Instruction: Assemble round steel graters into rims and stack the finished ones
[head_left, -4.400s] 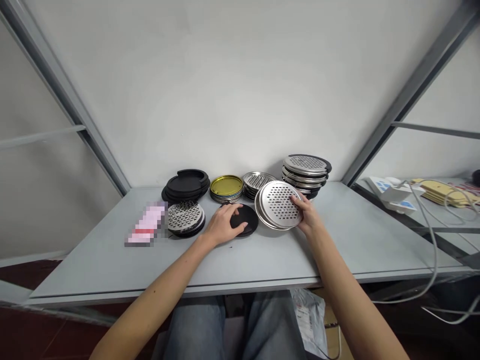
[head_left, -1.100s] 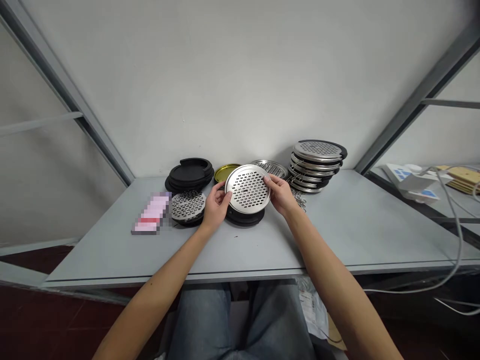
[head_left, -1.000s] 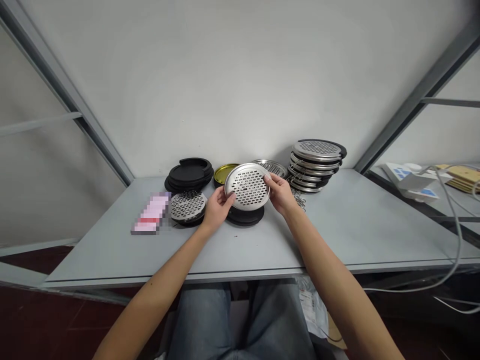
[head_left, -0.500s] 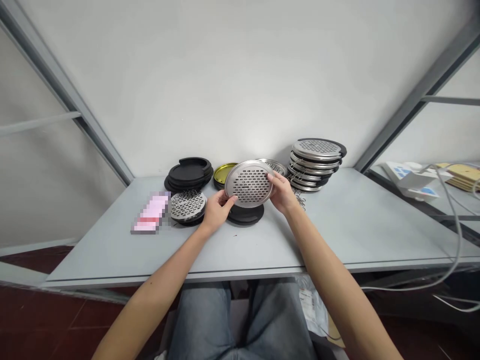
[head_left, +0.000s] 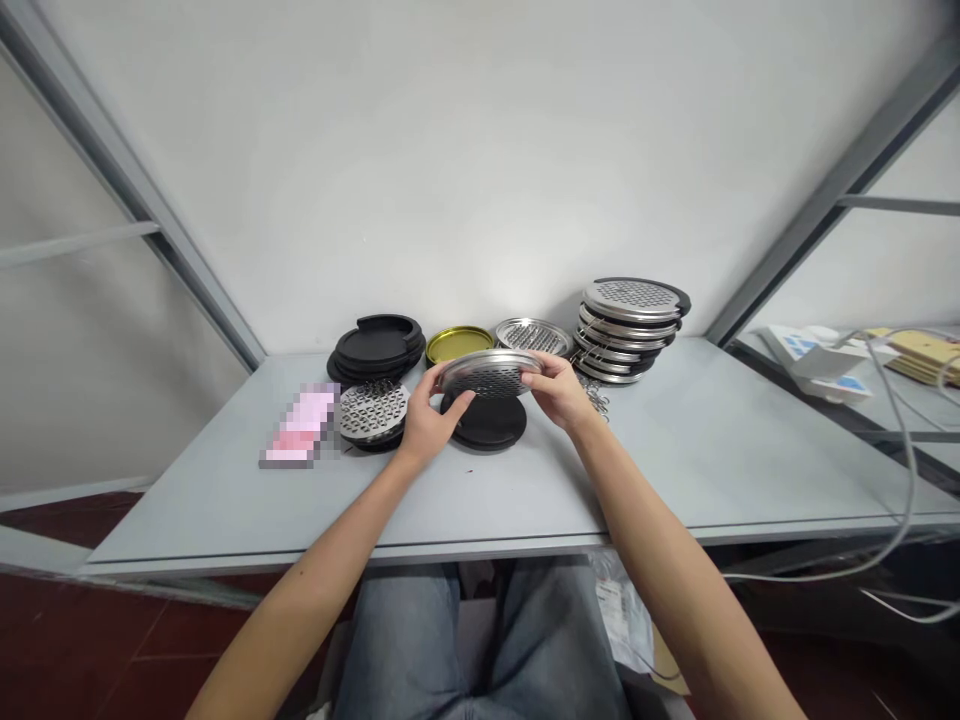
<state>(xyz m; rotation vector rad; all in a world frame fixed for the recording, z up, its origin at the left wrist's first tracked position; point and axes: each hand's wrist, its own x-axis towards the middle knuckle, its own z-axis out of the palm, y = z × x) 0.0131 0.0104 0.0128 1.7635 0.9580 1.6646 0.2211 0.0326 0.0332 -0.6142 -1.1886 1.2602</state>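
Between both hands I hold a round slotted metal lid point(head_left: 491, 374), tilted so that its rim faces up and its slotted face shows at a shallow angle. My left hand point(head_left: 433, 420) grips its left edge with the thumb in front. At the right edge, my right hand point(head_left: 561, 390) pinches the rim between thumb and fingers. Below the lid a round black base point(head_left: 491, 425) lies on the table, partly covered by the lid and my left hand. To the left, a perforated metal disc point(head_left: 373, 410) sits on black rounds, with small dark wire pieces point(head_left: 379, 388) on it.
Black round bases point(head_left: 379, 345) are stacked at the back left, beside a gold round tin point(head_left: 459, 345). Another slotted metal lid point(head_left: 534, 338) lies behind my hands. A tall stack of metal-and-black rounds point(head_left: 634, 328) stands at right, near wire hooks point(head_left: 598, 398). A blurred pink object point(head_left: 300, 425) lies left.
The slotted lid has tipped from facing me to nearly flat and come down slightly. More of the gold tin, the rear lid and the black base now shows. Both hands keep hold.
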